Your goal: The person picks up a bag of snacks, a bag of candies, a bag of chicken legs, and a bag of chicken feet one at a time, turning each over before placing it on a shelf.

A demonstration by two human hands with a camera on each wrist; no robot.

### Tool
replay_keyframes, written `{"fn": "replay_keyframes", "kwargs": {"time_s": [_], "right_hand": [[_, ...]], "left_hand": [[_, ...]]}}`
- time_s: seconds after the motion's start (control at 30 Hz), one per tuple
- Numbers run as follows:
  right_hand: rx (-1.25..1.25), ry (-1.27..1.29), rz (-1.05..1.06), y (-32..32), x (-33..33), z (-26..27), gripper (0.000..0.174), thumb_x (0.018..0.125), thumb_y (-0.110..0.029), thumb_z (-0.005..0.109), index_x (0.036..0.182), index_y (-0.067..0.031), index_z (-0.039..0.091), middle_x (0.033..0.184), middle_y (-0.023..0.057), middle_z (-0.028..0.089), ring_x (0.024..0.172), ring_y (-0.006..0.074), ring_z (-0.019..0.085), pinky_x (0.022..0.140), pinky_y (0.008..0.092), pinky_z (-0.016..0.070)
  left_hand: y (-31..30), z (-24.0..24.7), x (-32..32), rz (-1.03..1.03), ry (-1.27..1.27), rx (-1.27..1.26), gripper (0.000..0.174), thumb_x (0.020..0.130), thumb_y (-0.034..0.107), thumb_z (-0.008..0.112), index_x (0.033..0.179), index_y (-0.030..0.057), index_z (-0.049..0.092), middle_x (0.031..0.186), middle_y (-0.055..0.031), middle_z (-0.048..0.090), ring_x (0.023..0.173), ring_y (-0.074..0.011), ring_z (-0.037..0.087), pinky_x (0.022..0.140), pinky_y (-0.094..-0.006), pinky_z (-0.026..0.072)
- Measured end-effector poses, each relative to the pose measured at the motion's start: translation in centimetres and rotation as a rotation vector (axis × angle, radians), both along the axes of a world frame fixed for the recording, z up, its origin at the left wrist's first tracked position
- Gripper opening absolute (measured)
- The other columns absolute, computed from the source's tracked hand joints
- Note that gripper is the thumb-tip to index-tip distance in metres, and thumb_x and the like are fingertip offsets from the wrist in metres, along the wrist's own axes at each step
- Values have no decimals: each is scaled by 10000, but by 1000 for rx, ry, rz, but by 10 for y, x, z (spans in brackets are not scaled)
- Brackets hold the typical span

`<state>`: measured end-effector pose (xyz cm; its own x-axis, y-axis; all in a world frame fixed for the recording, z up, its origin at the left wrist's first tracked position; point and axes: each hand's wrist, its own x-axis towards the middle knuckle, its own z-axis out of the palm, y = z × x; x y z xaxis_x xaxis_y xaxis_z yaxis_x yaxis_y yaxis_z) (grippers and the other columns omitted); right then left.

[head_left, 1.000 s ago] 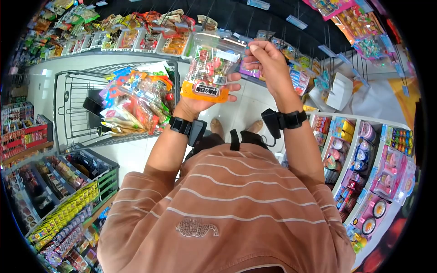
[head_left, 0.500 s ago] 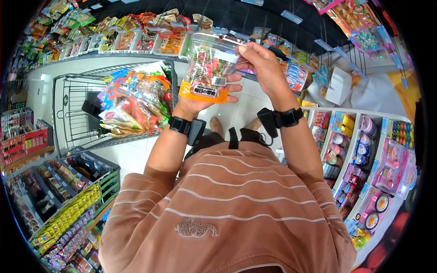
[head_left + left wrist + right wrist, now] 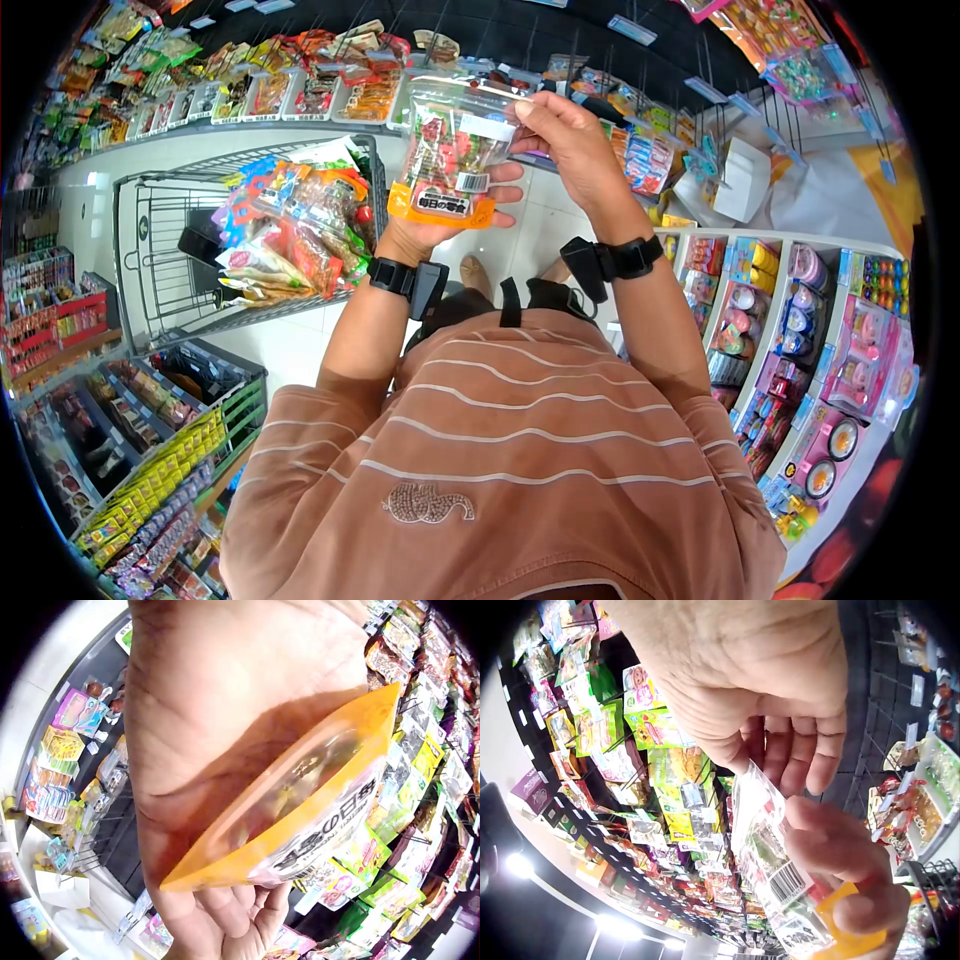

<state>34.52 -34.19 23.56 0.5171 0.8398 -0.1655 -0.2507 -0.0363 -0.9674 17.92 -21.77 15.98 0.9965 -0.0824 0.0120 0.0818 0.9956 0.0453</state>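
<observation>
A clear zip-top snack pouch (image 3: 437, 160) with an orange bottom band and a barcode label stands tilted in front of my left hand (image 3: 430, 231). Its lower part rests against the left palm, seen close in the left wrist view (image 3: 247, 682). The left fingers (image 3: 505, 192) reach out past the pouch's right edge, loosely spread; the left thumb is hidden. My right hand (image 3: 572, 140) pinches the upper right corner of the pouch between thumb and forefinger. Red and green wrapped pieces show through the clear film.
A shopping cart (image 3: 155, 262) heaped with snack bags (image 3: 295, 225) stands at my left. Shelf trays (image 3: 310, 95) and hanging packets line the wall ahead. Bins with yellow packets (image 3: 150, 480) are at lower left, a white shelf rack (image 3: 775, 330) of toys and sweets at right.
The right thumb and fingers have moved left and in onto the pouch's upper corner. The pouch and left hand have shifted slightly left in view.
</observation>
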Motion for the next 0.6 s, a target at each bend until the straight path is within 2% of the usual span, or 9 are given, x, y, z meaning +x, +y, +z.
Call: {"fn": "replay_keyframes", "kwargs": {"time_s": [0.03,0.13,0.23,0.33,0.43,0.53,0.57,0.6], "right_hand": [[2,1,0,-1,0,1,245,957,-260,612,1034,-29,642,1011,52,664,876,114,598,820,269,514],[19,13,4,-3,0,2,238,956,-263,613,1018,-36,642,1003,47,664,879,114,598,821,270,514],[44,36,10,-6,3,0,228,956,-262,613,1008,-42,643,991,41,662,878,114,599,820,271,515],[47,46,3,-10,7,-6,221,956,-259,612,1006,-46,647,978,33,660,874,113,599,819,271,516],[42,55,4,-17,14,-14,231,961,-262,603,1026,-45,647,982,35,659,884,122,602,818,277,519],[-12,56,-43,-33,28,-30,294,968,-294,587,1103,-37,625,1036,70,653,940,156,613,823,295,524],[-58,74,-94,-36,27,-34,327,971,-311,580,1140,-33,611,1063,89,649,965,172,615,825,303,526],[-100,95,-144,-42,29,-39,361,974,-328,573,1177,-30,597,1089,107,644,989,188,618,827,312,528]], "left_hand": [[0,0,0,0,-2,0,908,846,785,371,1463,118,389,1378,-298,471,1202,-485,513,933,-666,415],[-5,4,1,47,-18,21,769,931,587,410,1445,17,354,1353,-333,464,1158,-489,543,885,-670,470],[-3,-4,4,-7,10,-9,887,860,766,369,1468,120,380,1377,-309,465,1186,-488,523,915,-669,427],[-6,-7,7,-16,41,-16,865,871,748,369,1468,123,382,1361,-315,477,1161,-492,539,904,-660,442],[-10,-6,12,8,87,71,749,916,673,382,1411,117,460,1332,-315,502,1145,-485,552,886,-637,470],[-15,-26,25,77,189,191,635,954,588,399,1323,91,537,1289,-306,535,1131,-455,570,873,-595,501],[-16,-33,30,71,224,192,587,968,556,409,1258,73,574,1234,-273,572,1069,-409,600,853,-557,523],[-20,-30,39,40,245,163,619,970,571,406,1277,55,555,1152,-214,609,980,-347,620,851,-502,530]]}}
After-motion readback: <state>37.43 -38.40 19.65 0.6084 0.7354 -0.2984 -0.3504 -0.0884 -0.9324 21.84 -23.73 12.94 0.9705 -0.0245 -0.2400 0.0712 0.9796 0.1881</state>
